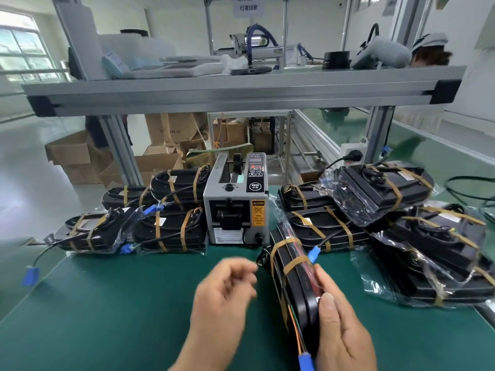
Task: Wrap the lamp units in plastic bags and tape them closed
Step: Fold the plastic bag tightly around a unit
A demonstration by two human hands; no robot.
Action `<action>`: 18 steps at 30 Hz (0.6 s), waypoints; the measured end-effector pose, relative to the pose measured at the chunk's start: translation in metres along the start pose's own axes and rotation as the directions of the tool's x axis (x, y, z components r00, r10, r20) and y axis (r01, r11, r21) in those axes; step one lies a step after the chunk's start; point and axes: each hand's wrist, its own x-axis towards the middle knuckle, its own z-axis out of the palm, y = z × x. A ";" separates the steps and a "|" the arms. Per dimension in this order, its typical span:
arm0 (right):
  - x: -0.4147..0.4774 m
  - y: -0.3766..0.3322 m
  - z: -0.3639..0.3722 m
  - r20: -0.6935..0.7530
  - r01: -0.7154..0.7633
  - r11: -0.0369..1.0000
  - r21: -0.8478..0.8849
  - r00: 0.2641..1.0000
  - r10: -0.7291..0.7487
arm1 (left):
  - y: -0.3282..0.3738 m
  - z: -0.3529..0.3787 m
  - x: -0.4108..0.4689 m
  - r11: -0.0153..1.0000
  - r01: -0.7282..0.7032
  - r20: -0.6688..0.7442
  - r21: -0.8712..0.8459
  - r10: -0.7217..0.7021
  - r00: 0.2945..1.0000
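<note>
My right hand (340,325) grips the lamp unit (293,279) at its near, rounded end. The thumb lies flat along the black edge and the fingers are wrapped round the back, out of my sight. From that grip the unit runs away toward eleven o'clock. It stands on its long edge, and its far end comes close to the front of the tape dispenser (235,207) without touching it. I cannot tell whether its lower edge rests on the green mat (107,303).

The unit is black and glossy under clear plastic. Two tan tape bands cross its far half and a red strip shows along the upper edge. Orange and green wires run down its left face to a blue connector (306,361) at six o'clock, just beside my right palm.

My left hand (225,295) hovers at nine o'clock from the unit, apart from it and blurred. Its palm is turned inward and its fingers are loosely curled, and I see nothing in them.

Further out, the left pile of wrapped units (166,228) lies at nine o'clock of the dispenser. The right pile of wrapped units (383,194) is stacked at three o'clock. All of these units are bagged and banded with tan tape. An aluminium shelf (241,87) spans twelve o'clock.
</note>
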 end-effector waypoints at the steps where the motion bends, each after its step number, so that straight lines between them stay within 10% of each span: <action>1: 0.001 0.001 -0.005 -0.050 0.030 0.998 -0.047 0.998 -0.033 | 0.002 -0.001 0.017 0.986 0.147 -0.056 -0.073 -0.152 0.987; 6: -0.001 0.000 0.003 -0.123 0.046 0.995 -0.083 0.991 -0.056 | 0.000 -0.005 0.097 0.763 0.508 -0.057 -0.399 -0.574 0.817; 18: -0.002 -0.007 0.000 -0.101 -0.012 0.996 -0.094 0.995 0.002 | -0.011 0.018 0.149 0.490 0.626 -0.015 -0.607 -0.794 0.607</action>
